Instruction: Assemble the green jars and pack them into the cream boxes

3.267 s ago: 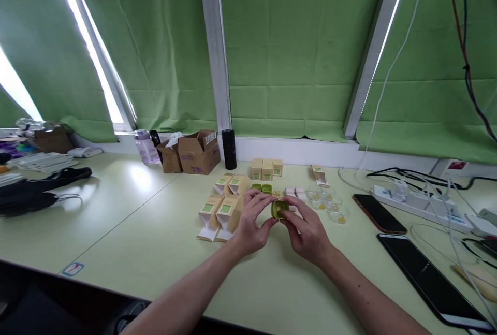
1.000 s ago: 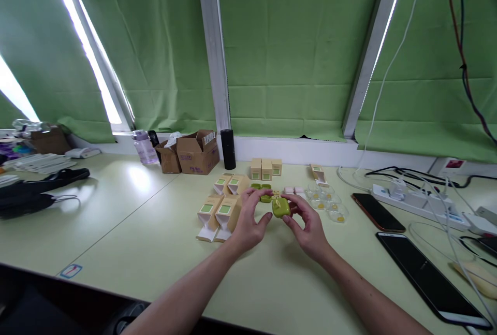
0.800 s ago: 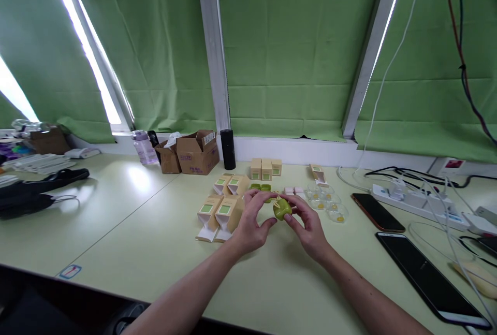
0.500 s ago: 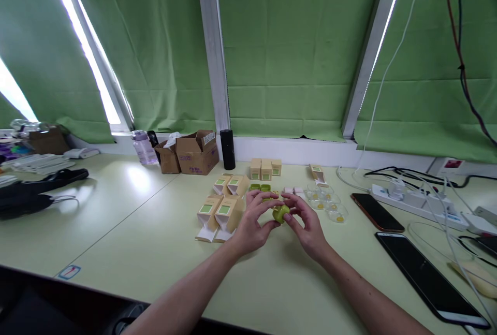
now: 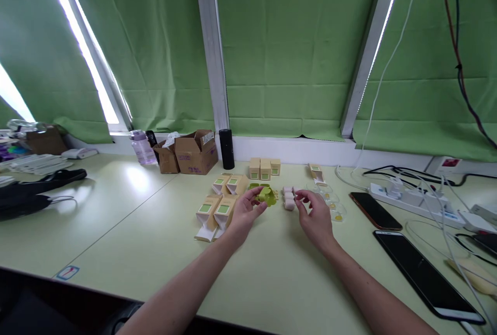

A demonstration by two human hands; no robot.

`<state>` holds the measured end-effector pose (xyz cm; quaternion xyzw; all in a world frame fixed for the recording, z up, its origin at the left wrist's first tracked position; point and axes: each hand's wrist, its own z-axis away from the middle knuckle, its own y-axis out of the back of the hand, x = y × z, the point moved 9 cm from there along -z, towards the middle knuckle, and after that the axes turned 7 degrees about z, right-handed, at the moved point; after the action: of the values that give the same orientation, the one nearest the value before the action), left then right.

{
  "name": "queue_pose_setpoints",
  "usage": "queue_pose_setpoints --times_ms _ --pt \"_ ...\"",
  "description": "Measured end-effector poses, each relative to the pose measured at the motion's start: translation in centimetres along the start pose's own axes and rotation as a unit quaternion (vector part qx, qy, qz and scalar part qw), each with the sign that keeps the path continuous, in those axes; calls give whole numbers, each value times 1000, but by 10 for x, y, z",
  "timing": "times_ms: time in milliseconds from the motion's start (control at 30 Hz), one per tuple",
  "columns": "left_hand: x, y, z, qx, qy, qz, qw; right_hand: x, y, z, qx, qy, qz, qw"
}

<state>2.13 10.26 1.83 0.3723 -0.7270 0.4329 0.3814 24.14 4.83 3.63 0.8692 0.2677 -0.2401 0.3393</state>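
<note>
My left hand (image 5: 244, 213) grips a small, shiny green plastic case (image 5: 267, 197) between thumb and fingers; its rounded parts look spread apart. More green pieces lie partly hidden behind it. My right hand (image 5: 315, 219) reaches to small pale pink pieces (image 5: 288, 201) on the table, thumb and forefinger apart at their right side. Clear plastic cups (image 5: 337, 213) with yellow spots in them lie just beyond the right hand, partly covered by it. To the left of my left hand stand several opened kraft cartons (image 5: 208, 210) with green labels.
Closed small cartons (image 5: 265, 169) stand at the back, and one opened carton (image 5: 316, 173) lies farther right. Two phones (image 5: 427, 278) and a power strip (image 5: 411, 200) with cables are on the right. Brown boxes (image 5: 197, 154), a black cylinder (image 5: 227, 149) and a lilac bottle (image 5: 143, 147) line the wall.
My hands have parted. The green case, held by both before, has moved left in my left hand and looks opened. My right hand has let go and shifted right to the pink pieces.
</note>
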Motion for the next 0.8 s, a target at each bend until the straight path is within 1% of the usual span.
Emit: queue_pose_setpoints --times_ms 67,167,300,467,567,667,733,800 --pt "-1 0 0 3 15 37 999 -2 -9 1 -22 58 93 994" --pt "-1 1 1 9 24 65 998 -1 -25 5 -55 118 205 970" --pt "-1 2 2 14 27 72 997 3 -37 6 -70 139 286 946" --pt "-3 -1 3 3 26 59 998 2 -39 6 -84 143 322 932" --pt "-4 0 2 5 19 50 999 1 -39 6 -89 143 328 930" --pt "-5 1 2 7 17 40 999 3 -38 5 -82 130 294 943" --pt "-5 1 2 6 16 38 999 8 -35 2 -64 99 228 966" --pt "-4 1 2 3 14 41 999 14 -29 -1 -36 48 108 992"
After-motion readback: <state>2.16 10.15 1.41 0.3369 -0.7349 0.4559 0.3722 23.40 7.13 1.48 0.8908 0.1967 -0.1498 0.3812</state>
